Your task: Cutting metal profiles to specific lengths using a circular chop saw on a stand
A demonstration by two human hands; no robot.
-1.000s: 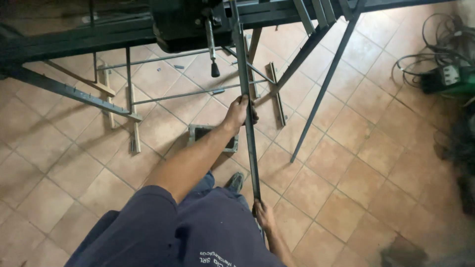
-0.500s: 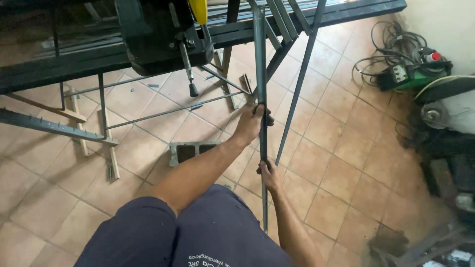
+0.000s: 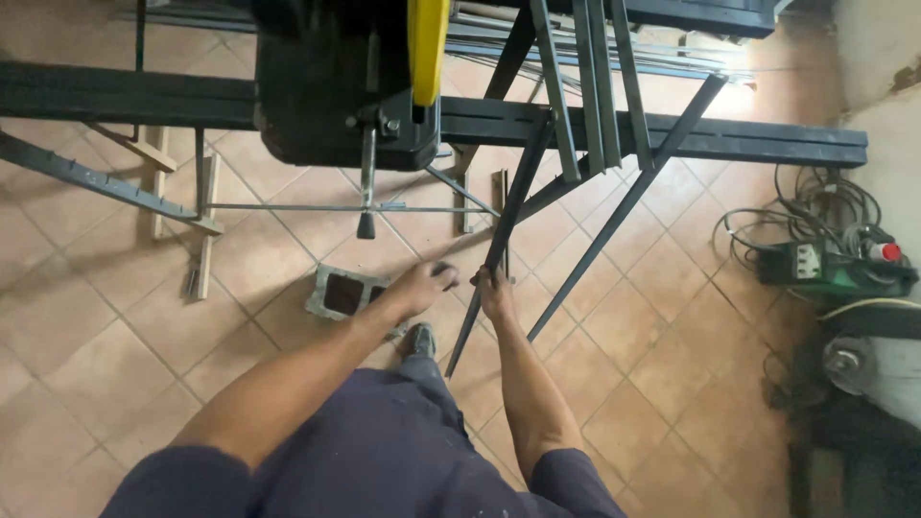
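Note:
A long dark steel bar (image 3: 513, 206) slants from the black bench (image 3: 672, 134) down to the tiled floor in front of me. My right hand (image 3: 494, 290) grips it low down, close to its lower end. Just left of the bar, my left hand (image 3: 424, 285) has its fingers curled and does not touch the bar. Nothing shows clearly in that hand. My dark trousers and one shoe (image 3: 419, 338) are below both hands.
A black cutting machine with a yellow guard (image 3: 427, 48) sits on the bench, its lever (image 3: 366, 192) hanging down. Several more bars (image 3: 595, 86) lean on the bench. A hollow concrete block (image 3: 341, 293) lies on the floor. A green machine (image 3: 825, 269) and coiled cables (image 3: 815, 206) are at right.
My left hand has let go of the bar and dropped to its left. My right hand has slid up the bar, which now slants instead of standing upright.

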